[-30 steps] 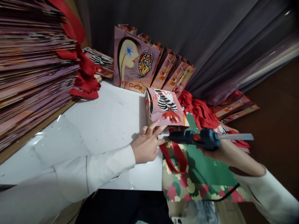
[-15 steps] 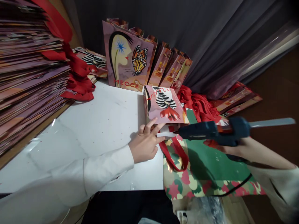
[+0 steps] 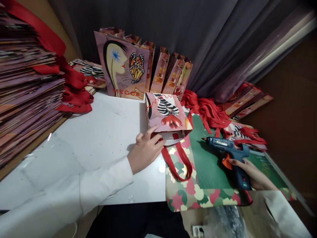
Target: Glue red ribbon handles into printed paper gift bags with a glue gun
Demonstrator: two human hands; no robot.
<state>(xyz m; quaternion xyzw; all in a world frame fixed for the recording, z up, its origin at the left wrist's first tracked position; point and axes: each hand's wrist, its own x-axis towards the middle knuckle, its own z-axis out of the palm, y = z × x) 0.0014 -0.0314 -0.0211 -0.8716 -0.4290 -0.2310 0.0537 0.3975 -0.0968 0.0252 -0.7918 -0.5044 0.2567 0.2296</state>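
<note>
A small pink paper bag (image 3: 170, 114), printed with a zebra-striped butterfly wing and a red flower, lies on its side with its mouth toward me. My left hand (image 3: 145, 150) holds it at the mouth's left corner, some fingers on the edge and others at the white inner flap (image 3: 170, 138); the thumb is hidden. From the mouth hangs a red ribbon handle (image 3: 187, 162). To the right, my right hand (image 3: 255, 175) is wrapped round the grip of a blue glue gun (image 3: 226, 145), a finger by its orange trigger. The nozzle points left, apart from the bag.
Finished-looking bags (image 3: 126, 69) stand upright at the back. A tall stack of flat bags (image 3: 27, 86) with red ribbons (image 3: 76, 96) rises at left. More ribbon (image 3: 210, 112) is heaped at back right. A green patterned sheet (image 3: 208, 172) lies on the white table (image 3: 104, 132).
The glue gun has drawn back to the right and down, away from the bag's mouth, in my right hand. My left hand stays at the bag, its fingers closer together. The view has shifted slightly.
</note>
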